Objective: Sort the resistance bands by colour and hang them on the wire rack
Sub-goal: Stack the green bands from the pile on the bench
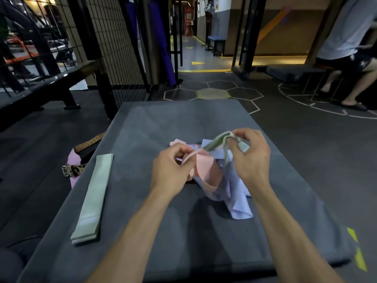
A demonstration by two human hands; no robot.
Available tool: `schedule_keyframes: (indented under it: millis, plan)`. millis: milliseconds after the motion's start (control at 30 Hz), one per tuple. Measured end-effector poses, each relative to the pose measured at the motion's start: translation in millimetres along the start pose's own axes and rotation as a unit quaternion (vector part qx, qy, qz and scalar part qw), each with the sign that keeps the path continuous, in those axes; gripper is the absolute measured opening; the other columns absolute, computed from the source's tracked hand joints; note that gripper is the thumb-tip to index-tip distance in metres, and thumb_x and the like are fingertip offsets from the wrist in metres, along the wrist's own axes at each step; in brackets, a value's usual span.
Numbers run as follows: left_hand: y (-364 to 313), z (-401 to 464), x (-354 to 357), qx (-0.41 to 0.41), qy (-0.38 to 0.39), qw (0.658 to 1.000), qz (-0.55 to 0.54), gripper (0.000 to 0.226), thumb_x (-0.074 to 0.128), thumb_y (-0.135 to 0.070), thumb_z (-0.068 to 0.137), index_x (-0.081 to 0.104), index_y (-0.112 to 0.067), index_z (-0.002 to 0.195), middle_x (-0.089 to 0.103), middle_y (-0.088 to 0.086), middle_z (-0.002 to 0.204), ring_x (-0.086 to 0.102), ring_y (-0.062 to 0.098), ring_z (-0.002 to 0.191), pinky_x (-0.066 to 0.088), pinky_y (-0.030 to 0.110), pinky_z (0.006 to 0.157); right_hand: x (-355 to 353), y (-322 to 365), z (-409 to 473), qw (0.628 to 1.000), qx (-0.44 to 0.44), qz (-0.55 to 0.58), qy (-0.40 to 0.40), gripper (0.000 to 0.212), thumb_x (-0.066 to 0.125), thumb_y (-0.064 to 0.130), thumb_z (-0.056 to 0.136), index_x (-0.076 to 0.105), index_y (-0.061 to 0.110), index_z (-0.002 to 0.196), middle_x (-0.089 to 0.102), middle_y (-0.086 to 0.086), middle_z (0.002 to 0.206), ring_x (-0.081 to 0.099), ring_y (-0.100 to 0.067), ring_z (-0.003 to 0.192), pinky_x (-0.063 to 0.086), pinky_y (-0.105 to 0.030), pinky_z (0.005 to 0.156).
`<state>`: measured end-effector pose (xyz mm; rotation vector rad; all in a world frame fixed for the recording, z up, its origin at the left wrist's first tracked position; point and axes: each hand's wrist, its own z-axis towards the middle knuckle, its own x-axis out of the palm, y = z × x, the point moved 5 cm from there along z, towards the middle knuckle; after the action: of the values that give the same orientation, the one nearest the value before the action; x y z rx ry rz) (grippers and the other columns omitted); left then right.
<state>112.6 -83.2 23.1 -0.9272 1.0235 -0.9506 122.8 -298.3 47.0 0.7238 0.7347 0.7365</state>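
Note:
A tangled heap of resistance bands lies in the middle of the grey padded platform (183, 231). It holds pink bands (205, 170) and lilac bands (234, 197). My right hand (252, 158) pinches a pale green band (217, 140) lifted out of the heap's top. My left hand (171, 170) grips a thin edge of a pink band at the heap's left side. A flat pale green band (94, 195) lies straight along the platform's left edge. The black wire rack (120, 43) stands at the back left, beyond the platform.
A leopard-print belt (74, 170) and pink cloth lie on the floor left of the platform. A black bench (51, 86) stands at the far left. A person (346, 48) sits at the far right. Dark floor with hexagon markings (213, 92) stretches ahead.

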Motion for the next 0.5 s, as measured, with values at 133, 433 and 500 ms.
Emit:
schedule_keyframes:
  millis: [133, 433, 500]
  plan:
    - [14.4, -3.0, 16.3, 0.017, 0.072, 0.983, 0.167, 0.012, 0.066, -0.014, 0.080, 0.070, -0.022, 0.088, 0.068, -0.008, 0.077, 0.065, 0.020, 0.074, 0.050, 0.025, 0.063, -9.2, 9.6, 2.5, 0.997, 0.019, 0.070, -0.024, 0.013, 0.068, 0.017, 0.092, 0.067, 0.030, 0.095, 0.063, 0.008, 0.102, 0.059, 0.004, 0.094, 0.041, -0.004, 0.076]
    - [38.0, -11.9, 23.8, 0.056, 0.309, 0.902, 0.297, 0.055, 0.064, -0.013, 0.085, 0.058, -0.047, 0.128, 0.054, -0.007, 0.119, 0.059, 0.017, 0.111, 0.048, 0.023, 0.095, -0.9, 24.3, 6.6, 0.984, 0.030, 0.175, 0.021, 0.010, 0.067, 0.019, 0.095, 0.069, 0.026, 0.102, 0.068, 0.002, 0.107, 0.072, -0.015, 0.086, 0.054, -0.025, 0.074]
    - [44.7, -14.0, 17.5, 0.028, 0.334, 0.888, 0.315, 0.066, 0.061, -0.011, 0.085, 0.050, -0.046, 0.140, 0.047, -0.001, 0.140, 0.051, 0.022, 0.127, 0.042, 0.035, 0.109, 1.7, 35.2, 5.8, 0.979, 0.022, 0.199, 0.041, 0.012, 0.067, 0.017, 0.095, 0.069, 0.023, 0.106, 0.069, 0.002, 0.108, 0.073, -0.015, 0.088, 0.054, -0.026, 0.076]
